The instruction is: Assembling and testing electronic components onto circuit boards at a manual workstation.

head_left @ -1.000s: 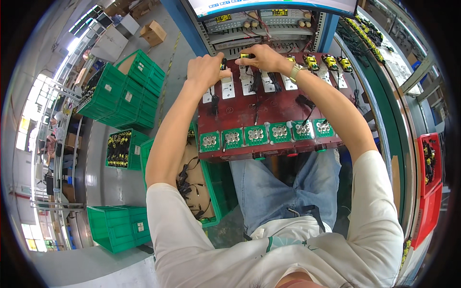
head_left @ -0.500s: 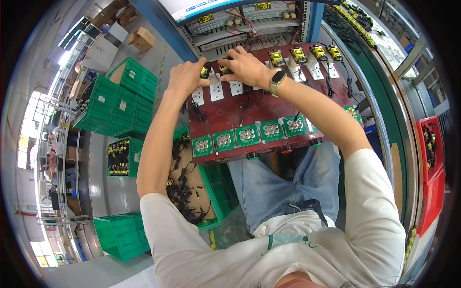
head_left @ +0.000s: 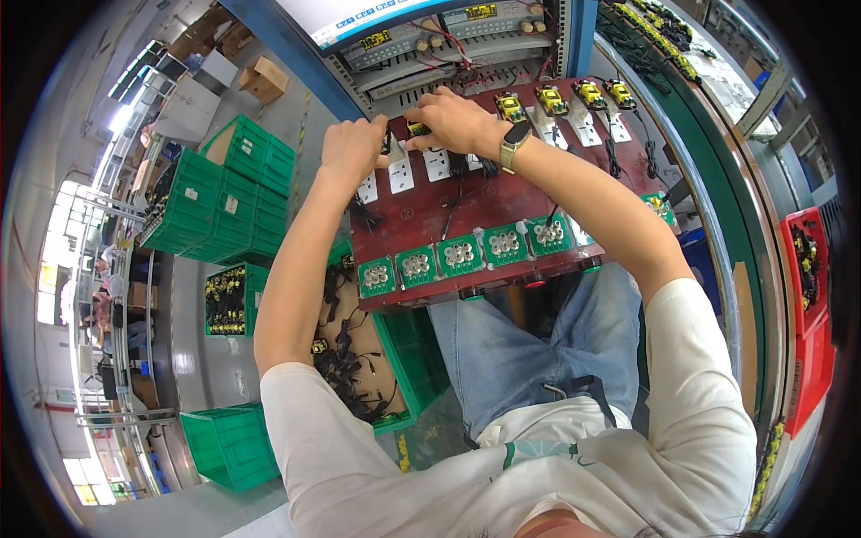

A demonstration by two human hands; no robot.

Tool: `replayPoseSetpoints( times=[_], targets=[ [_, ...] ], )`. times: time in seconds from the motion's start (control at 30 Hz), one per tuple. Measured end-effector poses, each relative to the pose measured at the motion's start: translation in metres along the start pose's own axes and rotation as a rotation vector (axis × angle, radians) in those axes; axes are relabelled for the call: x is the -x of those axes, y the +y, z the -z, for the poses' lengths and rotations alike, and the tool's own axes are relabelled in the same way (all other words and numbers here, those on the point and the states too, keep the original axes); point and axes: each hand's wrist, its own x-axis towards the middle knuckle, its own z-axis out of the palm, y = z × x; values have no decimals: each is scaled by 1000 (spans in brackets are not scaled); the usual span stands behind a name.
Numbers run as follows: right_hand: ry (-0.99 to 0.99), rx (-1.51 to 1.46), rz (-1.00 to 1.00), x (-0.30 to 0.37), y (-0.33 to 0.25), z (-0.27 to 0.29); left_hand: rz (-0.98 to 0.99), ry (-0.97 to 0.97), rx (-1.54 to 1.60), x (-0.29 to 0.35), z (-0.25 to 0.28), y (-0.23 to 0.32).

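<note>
Both arms reach over a dark red test box (head_left: 408, 238) to its far row of white socket plates (head_left: 400, 174). My left hand (head_left: 352, 149) is closed around a small black-edged adapter board (head_left: 387, 143), mostly hidden by the fingers. Beside it, the fingers of my right hand (head_left: 456, 124) are closed over a yellow-and-black adapter board (head_left: 417, 129) at its socket. Further right along the same row, several open yellow adapter boards (head_left: 551, 100) sit at their plates, with black cords trailing. Green circuit boards with round metal contacts (head_left: 460, 255) line the near edge.
Behind the box stands a blue-framed rack with instruments (head_left: 386, 54) and a screen (head_left: 354, 16). A green crate (head_left: 405, 359) of black cords is below left; stacked green crates (head_left: 202, 202) stand farther left. A metal rail (head_left: 691, 202) and red bins (head_left: 810, 359) are at right.
The board in my left hand has turned, showing less yellow and more of its dark edge. My right hand stays at the neighbouring board. The whole view has shifted slightly.
</note>
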Motion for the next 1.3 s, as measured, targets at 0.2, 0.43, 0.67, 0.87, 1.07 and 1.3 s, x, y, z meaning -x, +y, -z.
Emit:
replayPoseSetpoints(
  times=[0.2, 0.43, 0.67, 0.87, 1.07, 1.3],
  targets=[
    [108, 90, 90, 6, -1, -13, 17, -27, 40, -3, -12, 5],
    [59, 53, 87, 10, 13, -3, 112, -80, 339, 18, 6, -4],
    [-18, -420, -304, 5, 61, 16, 465, -84, 984, 43, -31, -63],
    [-100, -423, -401, -2, 65, 3, 682, -69, 1056, 24, -72, -85],
    [-39, -520, -347, -7, 48, 7, 704, -103, 1031, 20, -64, -79],
    [-46, -210, -332, -13, 39, -17, 538, -95, 869, 3, -53, -63]
  ],
)
